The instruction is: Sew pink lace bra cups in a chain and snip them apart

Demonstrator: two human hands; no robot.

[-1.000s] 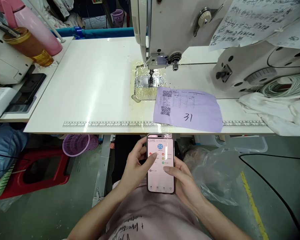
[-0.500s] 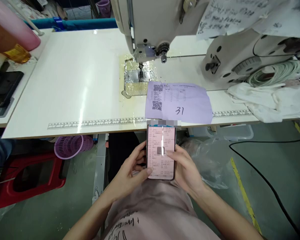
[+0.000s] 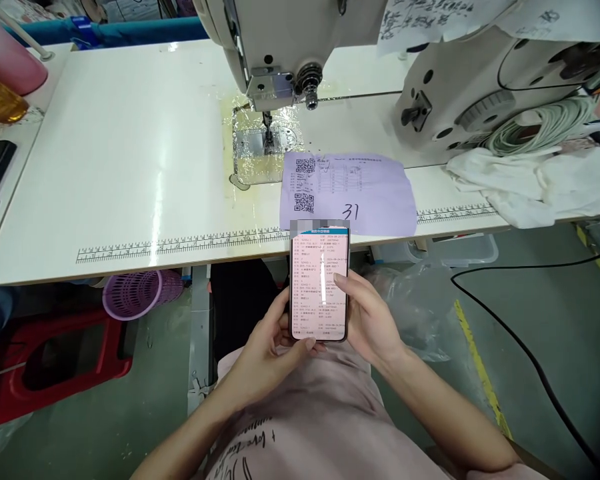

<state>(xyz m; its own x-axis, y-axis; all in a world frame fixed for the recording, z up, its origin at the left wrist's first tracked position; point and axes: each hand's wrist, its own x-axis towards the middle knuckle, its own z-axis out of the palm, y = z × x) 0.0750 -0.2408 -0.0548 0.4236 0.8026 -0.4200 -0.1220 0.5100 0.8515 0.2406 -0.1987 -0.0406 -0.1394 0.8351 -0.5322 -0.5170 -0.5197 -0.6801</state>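
One long white worktop (image 3: 130,147) runs left to right across the scene, ruler scale along near edge. Sewing machine (image 3: 290,40) on it, far side, needle area toward the middle, body extending right. Pink shirt (image 3: 325,413) at near middle, dark lettering on it. Red stool (image 3: 111,353) on floor, near left, partly cut off. White cloth (image 3: 535,180) bunched at right of worktop, coil of pale green cord (image 3: 540,127) just beyond it. Purple sheet (image 3: 385,197) flat near the needle plate, two QR codes, handwritten "31". Purple basket (image 3: 173,287) below worktop, left of the hands.

Left hand (image 3: 265,353): grip closed on phone, fingers around left side and behind, thumb at bottom edge. Right hand (image 3: 373,320): grip also closed on phone, at right edge, thumb over screen; cannot tell if thumb touches, other fingers mostly hidden. Phone (image 3: 319,287) held between both hands, over the lap, screen up, far end overlapping worktop's near edge in view. Screen: rows of small text under blue bar.
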